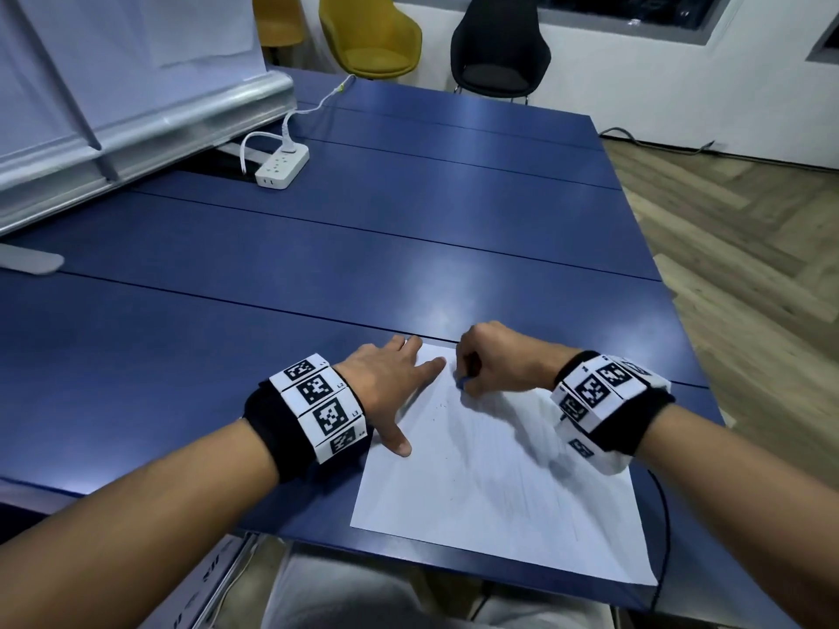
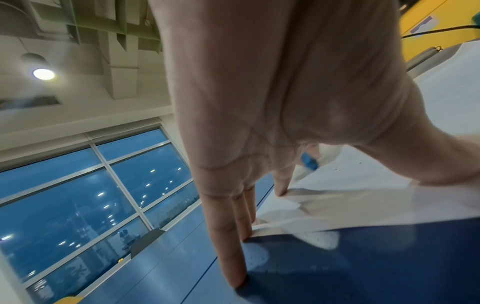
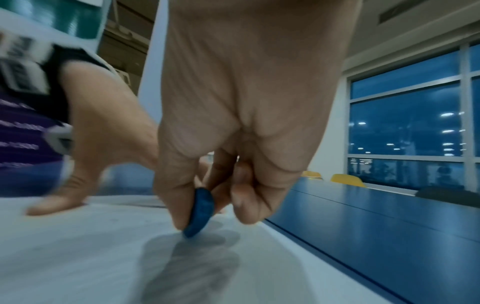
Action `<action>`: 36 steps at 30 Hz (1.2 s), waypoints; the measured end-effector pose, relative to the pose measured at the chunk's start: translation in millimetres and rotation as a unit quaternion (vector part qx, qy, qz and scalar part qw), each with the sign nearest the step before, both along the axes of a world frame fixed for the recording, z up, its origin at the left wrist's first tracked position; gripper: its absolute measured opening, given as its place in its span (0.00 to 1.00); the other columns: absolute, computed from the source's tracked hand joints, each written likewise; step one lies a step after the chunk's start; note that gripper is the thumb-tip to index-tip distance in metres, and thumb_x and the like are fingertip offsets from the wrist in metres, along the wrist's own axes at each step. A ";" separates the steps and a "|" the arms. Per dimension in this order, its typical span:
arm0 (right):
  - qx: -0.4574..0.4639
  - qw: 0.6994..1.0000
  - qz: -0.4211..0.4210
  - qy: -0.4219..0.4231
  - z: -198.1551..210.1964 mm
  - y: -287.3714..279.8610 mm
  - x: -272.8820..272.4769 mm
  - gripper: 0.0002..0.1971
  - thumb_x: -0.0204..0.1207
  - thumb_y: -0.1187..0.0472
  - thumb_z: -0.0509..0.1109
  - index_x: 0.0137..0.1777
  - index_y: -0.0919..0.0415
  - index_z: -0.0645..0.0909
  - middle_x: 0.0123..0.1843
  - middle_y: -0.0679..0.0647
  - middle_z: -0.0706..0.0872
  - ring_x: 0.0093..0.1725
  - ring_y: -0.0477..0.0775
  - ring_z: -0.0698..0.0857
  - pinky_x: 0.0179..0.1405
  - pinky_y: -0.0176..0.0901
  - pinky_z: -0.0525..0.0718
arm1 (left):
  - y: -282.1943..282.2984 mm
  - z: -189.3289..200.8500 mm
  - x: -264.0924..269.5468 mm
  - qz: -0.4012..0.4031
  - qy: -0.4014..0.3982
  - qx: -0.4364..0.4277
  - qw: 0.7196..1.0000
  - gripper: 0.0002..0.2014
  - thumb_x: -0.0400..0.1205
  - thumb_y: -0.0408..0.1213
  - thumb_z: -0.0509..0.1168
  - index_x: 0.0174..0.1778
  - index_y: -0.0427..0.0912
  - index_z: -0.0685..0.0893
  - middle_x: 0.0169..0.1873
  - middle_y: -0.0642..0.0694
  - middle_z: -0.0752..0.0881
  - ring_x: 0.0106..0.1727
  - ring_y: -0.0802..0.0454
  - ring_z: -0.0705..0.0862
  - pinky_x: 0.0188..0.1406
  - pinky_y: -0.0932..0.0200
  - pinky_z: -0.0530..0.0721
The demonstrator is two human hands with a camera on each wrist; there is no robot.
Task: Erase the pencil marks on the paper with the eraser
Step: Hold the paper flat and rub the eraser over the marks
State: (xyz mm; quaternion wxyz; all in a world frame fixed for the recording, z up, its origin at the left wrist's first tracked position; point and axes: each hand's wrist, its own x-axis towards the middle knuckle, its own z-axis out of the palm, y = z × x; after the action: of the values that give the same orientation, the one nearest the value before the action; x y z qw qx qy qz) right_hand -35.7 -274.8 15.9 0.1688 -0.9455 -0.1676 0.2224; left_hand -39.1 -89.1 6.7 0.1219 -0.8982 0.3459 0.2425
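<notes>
The sheet of paper [image 1: 495, 469] lies flat near the front right corner of the blue bench [image 1: 318, 247]. The left hand [image 1: 390, 379] rests on the sheet's far left corner, fingers [image 2: 228, 236] straight and spread apart. The right hand [image 1: 495, 356] has thumb and fingers clamped on a blue eraser [image 3: 200, 214], its lower edge touching the paper near the far edge.

Dim, bluish indoor light. A round ceiling lamp [image 2: 43, 74] glows overhead; soft glare patches on the blue table [image 1: 436, 270]. Right hand [image 3: 241, 115] casts a soft shadow on the paper [image 3: 78, 257] beneath it. Right wrist view motion-blurred; wide-angle bending at edges.
</notes>
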 end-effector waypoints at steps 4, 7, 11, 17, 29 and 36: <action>0.005 0.997 0.029 0.071 -2.6 2.1 -6.6 0.05 0.67 0.67 0.80 0.38 0.59 0.86 0.40 0.49 0.92 0.36 0.43 0.87 0.41 0.41 0.86 | -0.4 -0.4 0.1 0.001 0.000 -0.001 1.000 0.59 0.67 0.61 0.79 0.86 0.53 0.48 0.70 0.44 0.64 0.70 0.46 0.65 0.46 0.51 0.68; 0.030 0.999 -0.024 0.009 -4.4 -0.3 -3.0 0.03 0.67 0.68 0.78 0.38 0.62 0.87 0.40 0.52 0.93 0.37 0.46 0.88 0.39 0.40 0.86 | -0.2 -1.8 0.0 0.003 -0.003 -0.001 1.000 0.59 0.67 0.61 0.79 0.86 0.53 0.47 0.71 0.43 0.63 0.71 0.45 0.64 0.46 0.51 0.68; 0.030 0.996 0.027 0.082 -6.8 7.7 -26.4 0.07 0.63 0.65 0.82 0.36 0.58 0.86 0.38 0.47 0.92 0.32 0.40 0.85 0.39 0.39 0.85 | -1.7 -2.6 0.9 0.001 -0.002 0.000 1.000 0.60 0.67 0.61 0.79 0.87 0.56 0.46 0.70 0.42 0.64 0.71 0.44 0.64 0.47 0.52 0.69; 0.059 0.997 -0.020 0.042 -10.3 1.1 -27.3 0.04 0.65 0.65 0.79 0.37 0.61 0.88 0.35 0.43 0.90 0.29 0.32 0.83 0.33 0.29 0.79 | -2.9 -3.4 2.1 -0.003 -0.005 -0.001 1.000 0.60 0.67 0.62 0.79 0.86 0.61 0.44 0.68 0.42 0.63 0.70 0.44 0.64 0.45 0.53 0.68; 0.036 0.986 0.087 0.136 -8.6 8.4 -59.3 0.03 0.66 0.62 0.80 0.38 0.59 0.88 0.38 0.45 0.92 0.31 0.37 0.83 0.39 0.41 0.86 | -4.2 -0.6 0.8 0.006 0.007 0.016 1.000 0.61 0.69 0.61 0.78 0.87 0.60 0.40 0.75 0.40 0.59 0.76 0.43 0.60 0.49 0.53 0.68; 0.046 0.986 0.073 0.141 -10.6 4.8 -63.1 0.03 0.67 0.63 0.79 0.40 0.59 0.89 0.39 0.46 0.92 0.32 0.38 0.84 0.36 0.36 0.85 | -4.4 -1.9 1.1 0.004 0.001 0.017 1.000 0.61 0.68 0.62 0.78 0.87 0.60 0.40 0.74 0.40 0.60 0.75 0.43 0.61 0.48 0.53 0.69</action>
State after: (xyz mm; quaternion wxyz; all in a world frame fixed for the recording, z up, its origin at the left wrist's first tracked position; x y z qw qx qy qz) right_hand -98.7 -270.0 5.3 0.2173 -0.8810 -0.2210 0.3574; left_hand -38.0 -93.4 4.9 0.1361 -0.8968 0.3386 0.2500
